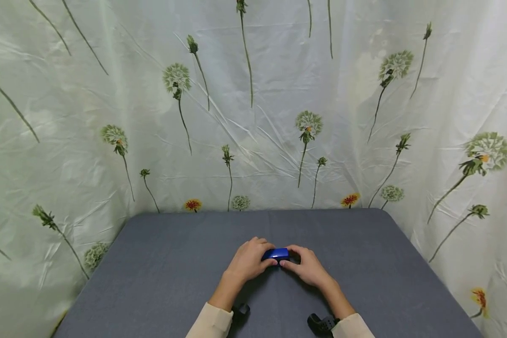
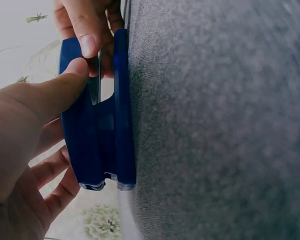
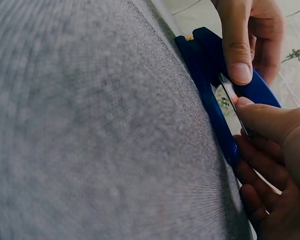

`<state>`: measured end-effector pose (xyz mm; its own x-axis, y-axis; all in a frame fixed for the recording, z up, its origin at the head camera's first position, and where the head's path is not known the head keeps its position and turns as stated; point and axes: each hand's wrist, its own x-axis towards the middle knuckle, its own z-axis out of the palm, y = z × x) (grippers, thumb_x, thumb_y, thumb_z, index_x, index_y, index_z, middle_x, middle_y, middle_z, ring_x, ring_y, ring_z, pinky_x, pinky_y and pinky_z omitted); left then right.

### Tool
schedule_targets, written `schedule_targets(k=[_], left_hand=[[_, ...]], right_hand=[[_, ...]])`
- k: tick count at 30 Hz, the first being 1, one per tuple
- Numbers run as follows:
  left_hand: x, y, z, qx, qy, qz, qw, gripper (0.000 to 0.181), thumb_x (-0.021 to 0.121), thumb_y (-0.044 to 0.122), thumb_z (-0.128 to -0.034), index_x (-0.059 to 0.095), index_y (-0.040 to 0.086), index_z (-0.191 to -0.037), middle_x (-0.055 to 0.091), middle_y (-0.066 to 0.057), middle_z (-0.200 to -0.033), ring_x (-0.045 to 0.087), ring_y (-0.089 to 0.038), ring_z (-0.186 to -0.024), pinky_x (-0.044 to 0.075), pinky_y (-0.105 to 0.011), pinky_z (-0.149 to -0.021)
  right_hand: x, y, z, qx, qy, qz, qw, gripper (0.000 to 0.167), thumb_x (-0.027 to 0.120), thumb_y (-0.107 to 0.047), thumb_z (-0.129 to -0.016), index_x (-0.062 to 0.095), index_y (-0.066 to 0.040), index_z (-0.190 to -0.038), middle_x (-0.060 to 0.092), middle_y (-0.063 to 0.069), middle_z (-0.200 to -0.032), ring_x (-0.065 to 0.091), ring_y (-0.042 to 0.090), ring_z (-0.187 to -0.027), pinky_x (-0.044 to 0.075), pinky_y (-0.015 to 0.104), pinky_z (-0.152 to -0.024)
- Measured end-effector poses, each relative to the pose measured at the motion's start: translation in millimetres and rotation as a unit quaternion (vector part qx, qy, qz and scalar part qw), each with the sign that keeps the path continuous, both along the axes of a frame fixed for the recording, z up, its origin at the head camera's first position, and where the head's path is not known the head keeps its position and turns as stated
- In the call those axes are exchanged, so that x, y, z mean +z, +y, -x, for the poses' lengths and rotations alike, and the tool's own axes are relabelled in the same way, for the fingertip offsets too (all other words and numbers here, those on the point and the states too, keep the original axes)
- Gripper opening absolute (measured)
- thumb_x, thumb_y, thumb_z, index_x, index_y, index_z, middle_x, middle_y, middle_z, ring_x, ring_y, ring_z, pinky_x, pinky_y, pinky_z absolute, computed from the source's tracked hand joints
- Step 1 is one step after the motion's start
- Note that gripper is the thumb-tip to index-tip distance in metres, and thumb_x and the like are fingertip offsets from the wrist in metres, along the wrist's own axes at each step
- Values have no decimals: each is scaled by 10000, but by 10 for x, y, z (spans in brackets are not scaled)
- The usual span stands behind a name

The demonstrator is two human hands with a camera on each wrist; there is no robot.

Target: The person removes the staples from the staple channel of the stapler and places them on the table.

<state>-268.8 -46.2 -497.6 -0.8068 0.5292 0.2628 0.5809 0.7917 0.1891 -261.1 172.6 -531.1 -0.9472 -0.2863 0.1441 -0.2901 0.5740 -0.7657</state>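
Observation:
A blue stapler [image 1: 276,254] sits on the grey tabletop, its base against the cloth. Its upper arm is spread from the base, and a metal strip [image 3: 229,89] shows in the gap. My left hand [image 1: 248,259] grips the upper arm, thumb on the near side and fingers round the far side. At the stapler's other end, my right hand [image 1: 309,268] has its thumb at the metal strip and its fingers curled behind. In the left wrist view both thumbs are close together on the stapler [image 2: 85,145]. Part of the far fingers is hidden behind it.
The table [image 1: 177,267] has a grey cloth cover and rounded far corners. Behind and at both sides hangs a pale curtain [image 1: 270,155] printed with dandelions. Black wrist devices [image 1: 321,324] sit under the wrists, near the cream sleeves [image 1: 213,321].

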Motion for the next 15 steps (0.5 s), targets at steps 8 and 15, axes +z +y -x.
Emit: schedule_targets(k=[8,15], left_hand=[[-18,-20,10,-48,-20,-70,10000,367,724,458,-943,743,212,-1215,727,39,-1189,645,-139,-1022,561,-341,-876],[-28,-19,8,-88,44,-134,9999,358,717,456,-944,740,212,-1205,721,42,-1174,634,-127,-1004,560,-326,-847]], right_hand=[[2,-7,5,-75,-22,-15,10000,341,779,-349,-929,720,-137,-1190,735,8,-1155,658,173,-1059,518,398,-946],[-3,-13,-8,-170,88,172,9997,266,789,-300,-923,740,-154,-1140,750,-22,-1080,650,107,-950,519,296,-855]])
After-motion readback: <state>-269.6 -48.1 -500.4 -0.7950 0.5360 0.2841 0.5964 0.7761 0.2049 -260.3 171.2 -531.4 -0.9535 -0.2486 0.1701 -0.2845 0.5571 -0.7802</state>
